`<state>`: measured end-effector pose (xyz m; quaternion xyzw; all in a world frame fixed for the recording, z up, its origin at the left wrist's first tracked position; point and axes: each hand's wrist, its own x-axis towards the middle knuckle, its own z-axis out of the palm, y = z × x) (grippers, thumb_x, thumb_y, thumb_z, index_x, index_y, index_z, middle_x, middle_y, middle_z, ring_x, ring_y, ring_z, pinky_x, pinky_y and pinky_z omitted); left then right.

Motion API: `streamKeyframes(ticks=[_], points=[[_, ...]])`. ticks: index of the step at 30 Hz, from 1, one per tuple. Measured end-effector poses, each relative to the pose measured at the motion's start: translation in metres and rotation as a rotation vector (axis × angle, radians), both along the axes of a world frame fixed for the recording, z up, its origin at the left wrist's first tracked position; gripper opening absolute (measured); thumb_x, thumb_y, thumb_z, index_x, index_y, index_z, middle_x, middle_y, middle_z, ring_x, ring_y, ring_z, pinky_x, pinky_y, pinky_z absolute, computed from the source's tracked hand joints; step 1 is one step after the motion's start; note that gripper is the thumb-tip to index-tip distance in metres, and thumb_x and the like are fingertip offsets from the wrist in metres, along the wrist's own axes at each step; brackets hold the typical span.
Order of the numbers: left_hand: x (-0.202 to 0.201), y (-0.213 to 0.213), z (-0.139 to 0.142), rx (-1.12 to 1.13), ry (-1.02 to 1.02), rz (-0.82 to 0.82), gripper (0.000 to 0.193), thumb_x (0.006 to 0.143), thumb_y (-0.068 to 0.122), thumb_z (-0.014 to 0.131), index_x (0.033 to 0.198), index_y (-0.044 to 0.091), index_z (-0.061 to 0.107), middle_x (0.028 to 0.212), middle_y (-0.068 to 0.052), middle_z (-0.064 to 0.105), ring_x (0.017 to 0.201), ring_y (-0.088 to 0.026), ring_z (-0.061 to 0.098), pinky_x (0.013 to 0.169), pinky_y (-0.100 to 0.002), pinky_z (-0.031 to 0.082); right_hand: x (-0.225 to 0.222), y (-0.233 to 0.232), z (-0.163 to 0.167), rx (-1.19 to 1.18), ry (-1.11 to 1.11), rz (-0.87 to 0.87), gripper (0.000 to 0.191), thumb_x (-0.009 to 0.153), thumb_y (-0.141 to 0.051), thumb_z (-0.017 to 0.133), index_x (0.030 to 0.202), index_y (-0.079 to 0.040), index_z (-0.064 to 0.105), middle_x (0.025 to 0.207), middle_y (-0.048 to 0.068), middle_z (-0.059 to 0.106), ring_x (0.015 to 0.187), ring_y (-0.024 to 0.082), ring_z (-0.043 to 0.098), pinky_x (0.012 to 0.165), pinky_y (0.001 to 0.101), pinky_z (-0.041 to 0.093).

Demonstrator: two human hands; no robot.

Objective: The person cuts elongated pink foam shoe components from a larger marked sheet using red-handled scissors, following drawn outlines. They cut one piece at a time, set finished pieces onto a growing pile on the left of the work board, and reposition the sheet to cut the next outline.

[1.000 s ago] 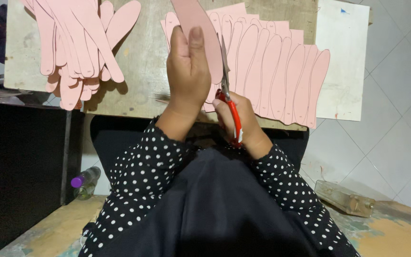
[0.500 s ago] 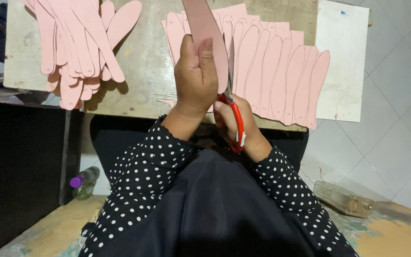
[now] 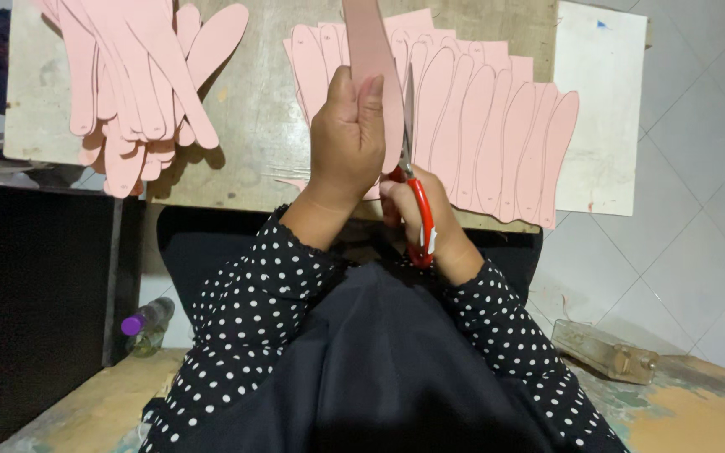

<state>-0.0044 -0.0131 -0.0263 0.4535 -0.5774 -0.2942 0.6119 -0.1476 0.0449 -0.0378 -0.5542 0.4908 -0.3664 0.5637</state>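
My left hand (image 3: 347, 134) grips a long pink paper strip (image 3: 369, 50) that stands up over the wooden table (image 3: 253, 109). My right hand (image 3: 434, 226) holds red-handled scissors (image 3: 417, 214), their blades running up along the strip's right edge. Behind both hands lies a fanned row of pink sheets (image 3: 480, 126) with drawn outlines. A pile of cut pink shapes (image 3: 136, 84) rests at the table's left.
A white sheet (image 3: 602, 101) lies at the table's right end. On the floor sit a bottle with a purple cap (image 3: 144, 323) at the left and a clear box (image 3: 606, 352) at the right. A dark cloth covers my lap.
My left hand has moved the pink strip up and away, so more of it leaves the top of the view. The scissors have advanced along its edge.
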Motion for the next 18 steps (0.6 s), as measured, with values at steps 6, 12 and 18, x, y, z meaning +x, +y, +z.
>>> streamKeyframes(ticks=[6,12,18], points=[[-0.0037,-0.0003,-0.0032,0.028,-0.005,0.073,0.025,0.112,0.024,0.051,0.103,0.001,0.051,0.075,-0.013,0.061,0.062,-0.022,0.062,0.058,-0.034,0.049,0.0057,0.0029,-0.0018,0.104,-0.068,-0.055,0.023,0.097,-0.017,0.052,0.083,0.001,0.056,0.061,0.005,0.052,0.048,0.013,0.049,0.045,0.0288,0.041],[-0.0031,-0.0029,-0.0028,0.006,0.033,0.008,0.025,0.112,0.024,0.05,0.104,0.001,0.051,0.074,-0.012,0.061,0.063,-0.019,0.059,0.058,-0.033,0.048,0.0035,0.0005,0.0005,0.145,-0.021,-0.042,0.026,0.097,-0.019,0.049,0.082,0.0,0.059,0.057,0.005,0.053,0.044,0.013,0.047,0.041,0.0282,0.039],[-0.0045,-0.0005,-0.0071,-0.01,0.059,-0.113,0.026,0.114,0.026,0.05,0.104,0.002,0.051,0.078,-0.01,0.061,0.068,-0.015,0.059,0.064,-0.03,0.051,-0.0039,-0.0013,0.0008,-0.004,-0.079,-0.032,0.017,0.095,-0.015,0.052,0.09,0.001,0.058,0.067,0.004,0.056,0.055,0.013,0.052,0.05,0.0282,0.044]])
